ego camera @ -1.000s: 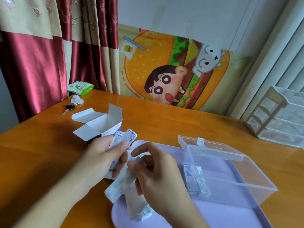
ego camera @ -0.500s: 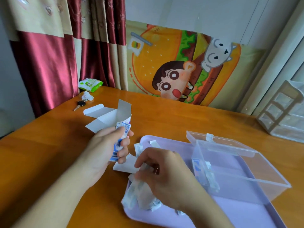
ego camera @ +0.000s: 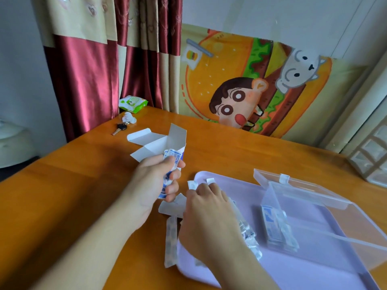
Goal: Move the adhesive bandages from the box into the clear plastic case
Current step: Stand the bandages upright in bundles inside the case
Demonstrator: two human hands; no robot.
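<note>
At tray edge [ego camera: 209,277], right hand [ego camera: 209,222] gripping bandages [ego camera: 247,233]

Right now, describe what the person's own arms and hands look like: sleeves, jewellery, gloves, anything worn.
Both arms are bare as far as the frame shows: no sleeves reach the forearms or wrists. The left hand and the right hand wear no gloves, and no watch, bracelet or ring is visible. Nails look short and unpainted, though motion blur makes fine detail hard to confirm.

left hand [ego camera: 154,185] gripping bandages [ego camera: 172,164], open box [ego camera: 161,143]
</note>
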